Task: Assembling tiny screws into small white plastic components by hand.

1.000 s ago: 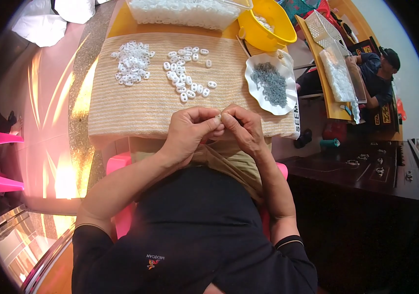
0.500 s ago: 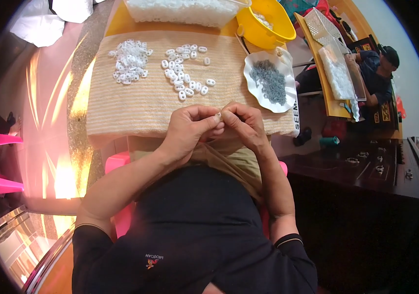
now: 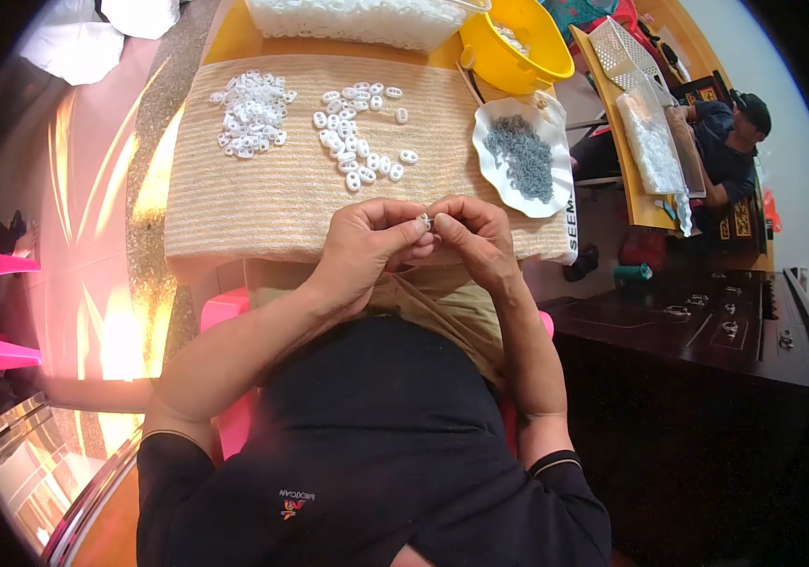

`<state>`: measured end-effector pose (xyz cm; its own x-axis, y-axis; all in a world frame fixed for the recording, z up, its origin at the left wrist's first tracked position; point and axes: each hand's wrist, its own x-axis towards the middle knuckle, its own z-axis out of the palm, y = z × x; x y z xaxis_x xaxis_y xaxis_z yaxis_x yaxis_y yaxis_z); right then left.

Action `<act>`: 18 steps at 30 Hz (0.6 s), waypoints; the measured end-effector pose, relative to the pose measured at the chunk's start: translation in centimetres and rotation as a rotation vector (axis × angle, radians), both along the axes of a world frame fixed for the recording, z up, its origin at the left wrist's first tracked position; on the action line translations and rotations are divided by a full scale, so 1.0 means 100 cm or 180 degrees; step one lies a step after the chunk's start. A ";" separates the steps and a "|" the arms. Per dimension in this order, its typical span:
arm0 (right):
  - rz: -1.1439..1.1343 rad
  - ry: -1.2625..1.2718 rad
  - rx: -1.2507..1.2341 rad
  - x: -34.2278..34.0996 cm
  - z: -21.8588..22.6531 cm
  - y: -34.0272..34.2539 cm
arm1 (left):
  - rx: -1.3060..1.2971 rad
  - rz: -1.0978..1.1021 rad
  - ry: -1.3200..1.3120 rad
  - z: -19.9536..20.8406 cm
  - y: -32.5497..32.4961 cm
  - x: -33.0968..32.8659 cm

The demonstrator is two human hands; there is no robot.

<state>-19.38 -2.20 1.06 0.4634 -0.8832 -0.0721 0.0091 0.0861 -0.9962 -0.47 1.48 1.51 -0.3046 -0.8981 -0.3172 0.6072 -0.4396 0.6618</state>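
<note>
Close to the towel's front edge my left hand [image 3: 367, 241] pinches a small white plastic piece [image 3: 426, 221] between thumb and forefinger. My right hand [image 3: 478, 241] is closed in a pinch at that same piece, fingertips nearly meeting the left ones; whatever else it grips is hidden. Beyond the hands lie several white oval pieces with two holes [image 3: 350, 146], loosely scattered. To their left is a heap of smaller white plastic pieces [image 3: 255, 115]. On the right, a white wavy-rimmed dish [image 3: 488, 175] holds a mound of small grey pieces [image 3: 523, 156].
A striped beige towel [image 3: 220, 213] covers the table. At the back stand a clear tub [image 3: 367, 42] of white pieces and a yellow basin [image 3: 518, 77]. Another person [image 3: 731, 142] sits far right by a wooden table. A pink stool [image 3: 3, 350] is at left.
The hands stay in almost the same place. The fingertips have shifted slightly, and the white piece between them shows a little more. The view has moved slightly.
</note>
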 end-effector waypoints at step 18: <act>-0.0133 -0.0251 0.0339 -0.005 -0.002 -0.005 | -0.0002 0.0074 0.0020 -0.003 -0.001 0.000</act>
<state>-19.86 -2.66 0.90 0.4341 -0.8912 -0.1312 0.0927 0.1891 -0.9776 -0.50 1.38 1.26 -0.2857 -0.9052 -0.3147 0.6213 -0.4249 0.6583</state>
